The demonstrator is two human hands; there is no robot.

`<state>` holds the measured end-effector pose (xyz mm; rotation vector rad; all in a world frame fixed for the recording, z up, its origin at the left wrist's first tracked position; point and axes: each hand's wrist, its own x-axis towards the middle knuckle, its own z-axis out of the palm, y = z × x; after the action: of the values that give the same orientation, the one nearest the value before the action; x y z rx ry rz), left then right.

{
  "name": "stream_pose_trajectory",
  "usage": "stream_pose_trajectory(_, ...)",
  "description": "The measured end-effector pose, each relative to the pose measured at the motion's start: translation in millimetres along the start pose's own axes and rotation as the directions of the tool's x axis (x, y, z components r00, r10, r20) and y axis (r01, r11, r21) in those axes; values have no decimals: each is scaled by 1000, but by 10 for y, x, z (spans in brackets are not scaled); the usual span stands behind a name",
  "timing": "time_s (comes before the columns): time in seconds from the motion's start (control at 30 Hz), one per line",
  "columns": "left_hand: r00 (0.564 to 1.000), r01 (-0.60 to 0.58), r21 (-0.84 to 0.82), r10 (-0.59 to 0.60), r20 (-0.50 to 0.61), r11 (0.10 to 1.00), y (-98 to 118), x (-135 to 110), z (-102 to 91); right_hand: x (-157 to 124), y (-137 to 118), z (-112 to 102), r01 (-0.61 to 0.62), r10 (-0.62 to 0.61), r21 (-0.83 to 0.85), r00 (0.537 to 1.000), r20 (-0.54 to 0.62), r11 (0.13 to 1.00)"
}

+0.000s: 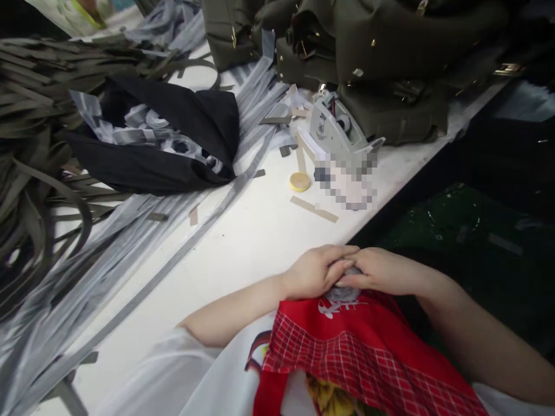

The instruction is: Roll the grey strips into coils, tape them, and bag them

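Observation:
My left hand point(313, 270) and my right hand point(385, 270) meet in front of my red apron point(381, 329), near the table's edge. Their fingers are curled and overlap, so the fingertips are partly hidden. Just under the fingers shows a grey, rounded thing point(343, 293); I cannot make out what it is or whether either hand grips it. On the table beyond the hands lie a flat tan strip point(314, 209) and a round yellow disc point(299, 181).
A black fabric bag point(173, 167) holds coiled pale strips. Long grey strips point(173, 260) and piled olive straps point(30, 115) cover the table's left side. Behind stand a white tape dispenser point(323, 124) and olive bags point(390, 52) with metal fittings. The white table point(243, 231) ends at the right.

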<state>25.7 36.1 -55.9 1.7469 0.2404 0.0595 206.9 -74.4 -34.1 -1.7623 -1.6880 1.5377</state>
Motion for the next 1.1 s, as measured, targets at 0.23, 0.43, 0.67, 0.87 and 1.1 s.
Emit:
stream_pose_trajectory(0.23,977,172,-73,-180,-117,982,-191,-226,146,-10,196,329,-65,75,222,996,-38,973)
stream_pose_trajectory(0.43,949,286,-297,-312,-45,911,-130,-145,122,5,191,364,-61,79,260,995,-60,964)
stream_pose_trajectory(0.67,980,153,-177,-173,-103,972,-51,-70,19,88,76,200,-27,43,158,994,-97,987)
stream_pose_trajectory(0.87,968,150,-75,-162,-193,986,-68,-109,11,232,19,90,40,-45,193,999,21,980)
stream_pose_trajectory(1.1,898,284,-214,-337,-282,935,-276,-246,172,580,54,-119,9,-98,-213,906,-411,977)
